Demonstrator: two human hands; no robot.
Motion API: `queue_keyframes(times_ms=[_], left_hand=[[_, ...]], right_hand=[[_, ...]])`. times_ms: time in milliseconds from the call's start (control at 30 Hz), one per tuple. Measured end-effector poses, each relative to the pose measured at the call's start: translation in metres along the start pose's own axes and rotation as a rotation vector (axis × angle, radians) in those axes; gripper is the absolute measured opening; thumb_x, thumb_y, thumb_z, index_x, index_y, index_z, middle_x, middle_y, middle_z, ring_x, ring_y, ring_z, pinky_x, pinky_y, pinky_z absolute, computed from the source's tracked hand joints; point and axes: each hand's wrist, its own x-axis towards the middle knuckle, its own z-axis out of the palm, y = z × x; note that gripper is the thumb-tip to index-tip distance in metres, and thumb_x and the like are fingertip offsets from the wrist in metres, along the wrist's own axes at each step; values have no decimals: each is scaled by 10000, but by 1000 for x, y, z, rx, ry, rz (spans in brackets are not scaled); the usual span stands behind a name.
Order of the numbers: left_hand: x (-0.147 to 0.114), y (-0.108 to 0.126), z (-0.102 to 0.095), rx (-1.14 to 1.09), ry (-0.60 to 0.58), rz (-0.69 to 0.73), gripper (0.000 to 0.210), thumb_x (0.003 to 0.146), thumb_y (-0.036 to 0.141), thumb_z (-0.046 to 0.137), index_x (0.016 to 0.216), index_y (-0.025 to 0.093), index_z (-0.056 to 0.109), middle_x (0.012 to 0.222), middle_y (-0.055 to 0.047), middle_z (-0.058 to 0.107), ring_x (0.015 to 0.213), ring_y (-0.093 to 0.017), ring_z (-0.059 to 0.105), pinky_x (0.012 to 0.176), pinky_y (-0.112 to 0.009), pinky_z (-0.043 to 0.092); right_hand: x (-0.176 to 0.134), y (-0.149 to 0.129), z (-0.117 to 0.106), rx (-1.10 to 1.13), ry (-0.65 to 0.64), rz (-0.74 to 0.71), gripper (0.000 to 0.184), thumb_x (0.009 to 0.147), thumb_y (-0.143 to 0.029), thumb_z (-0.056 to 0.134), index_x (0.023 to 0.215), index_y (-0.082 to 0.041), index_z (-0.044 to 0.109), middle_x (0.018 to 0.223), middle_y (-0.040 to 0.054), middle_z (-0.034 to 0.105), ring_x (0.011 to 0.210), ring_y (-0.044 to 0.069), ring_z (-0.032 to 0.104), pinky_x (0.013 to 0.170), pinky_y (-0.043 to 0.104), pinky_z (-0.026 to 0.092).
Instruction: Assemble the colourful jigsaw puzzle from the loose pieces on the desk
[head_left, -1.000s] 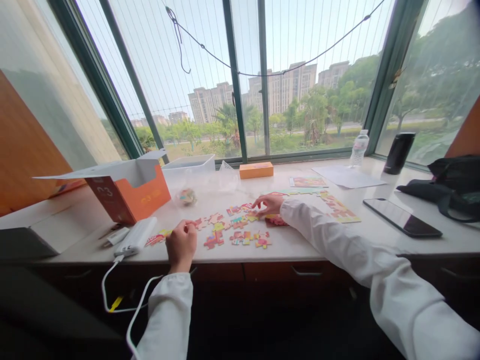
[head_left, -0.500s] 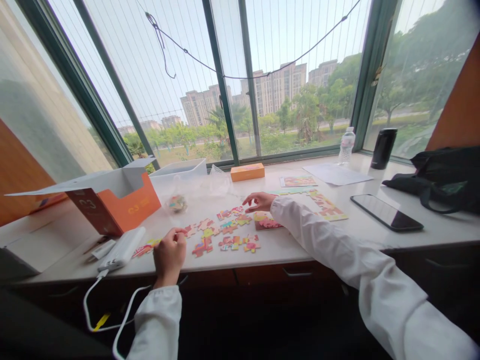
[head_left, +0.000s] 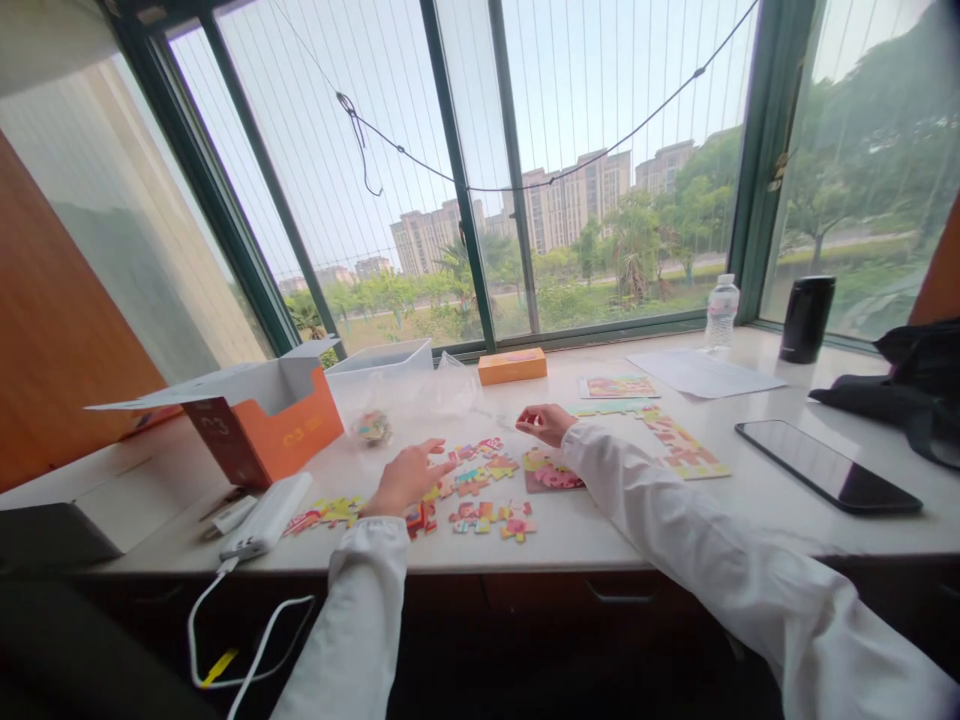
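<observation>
Looks like you're picking through loose puzzle pieces point(head_left: 474, 483), at your left hand's point(head_left: 409, 475) 3 o'clock. Left fingers spread; right hand point(head_left: 546, 423) narrow, can't tell if holding. Next probably calls for matching one to the partial border point(head_left: 684, 447), right hand's 3 o'clock.

The open orange box point(head_left: 300, 425) is carrying a pale marking on its dark side, reading as C3 or perhaps 03, and a similar yellowish one is standing on its orange front. The fine print beside the front marking is appearing too blurred to read.
</observation>
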Motion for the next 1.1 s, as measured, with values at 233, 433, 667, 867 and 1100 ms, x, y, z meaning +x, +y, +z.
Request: queue_keyframes(times_ms=[233,433,667,867,1100], left_hand=[[17,-14,12,-53,-12,86,500,789,466,653,1237,244,661,1157,-66,718,1023,-229,655,891,-301,465],[18,-11,10,-43,31,60,462,757,521,690,1176,327,684,1080,-18,735,963,-196,656,850,-284,478],[27,33,3,-52,154,260,438,768,511,696,1188,388,671,1085,22,727,1020,-209,628,873,-330,471],[52,95,28,-94,16,476,335,848,518,602,1123,371,725,1075,23,733,1029,-206,620,864,-307,482],[65,86,58,-60,-97,555,319,915,447,527,1184,404,693,1219,37,680,1125,-208,578,925,-306,483]], right_hand=[[-6,-23,19,22,-141,-221,223,868,-381,622,948,-210,740,843,20,669,703,119,515,645,235,370],[-5,-23,19,40,-141,-205,228,868,-397,628,944,-218,747,828,14,681,681,117,514,628,233,370],[8,-2,-26,-22,-58,-40,327,846,-494,626,931,-204,750,790,21,689,674,124,568,637,233,401],[3,28,-44,-144,-175,83,461,805,-618,625,973,-206,744,817,33,717,711,149,622,627,236,417],[4,38,-35,-185,-280,121,469,651,-596,776,942,-228,758,852,31,724,735,160,640,627,232,424]])
